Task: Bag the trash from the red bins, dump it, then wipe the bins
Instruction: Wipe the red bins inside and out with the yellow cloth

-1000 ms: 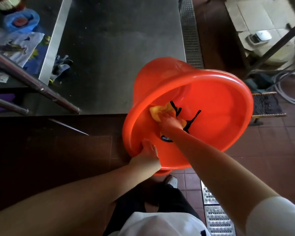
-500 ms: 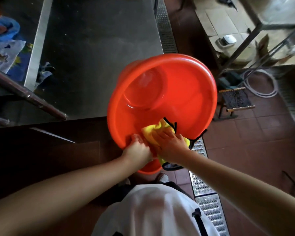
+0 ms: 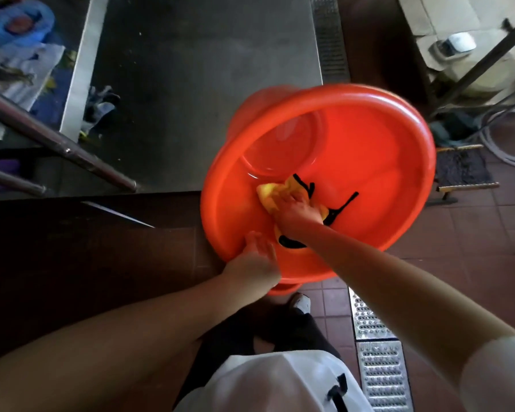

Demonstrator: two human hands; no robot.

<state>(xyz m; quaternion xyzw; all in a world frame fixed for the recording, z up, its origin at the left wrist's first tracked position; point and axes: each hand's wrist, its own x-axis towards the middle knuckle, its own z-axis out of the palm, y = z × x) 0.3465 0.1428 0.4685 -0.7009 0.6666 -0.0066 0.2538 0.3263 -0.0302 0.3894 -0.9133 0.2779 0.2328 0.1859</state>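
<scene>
A large red bin (image 3: 378, 162) is tipped toward me, its round opening facing the camera. My left hand (image 3: 257, 255) grips its near rim, thumb inside the rim. My right hand (image 3: 298, 211) reaches into the bin and presses a yellow cloth with black trim (image 3: 272, 193) against the inner wall below the bin's bottom. The cloth is bunched under my fingers, with black edges sticking out to the right.
A steel table top (image 3: 205, 84) lies behind the bin, with gloves (image 3: 101, 105) near its left edge. A metal rail (image 3: 57, 141) slants at the left. Floor drain grates (image 3: 378, 361) run by my feet; a small stool (image 3: 464, 171) and hose (image 3: 506, 138) stand at right.
My right hand slid the cloth from the near rim deeper into the bin along the inner wall. The bin tipped more to the right. My left hand kept its hold on the rim.
</scene>
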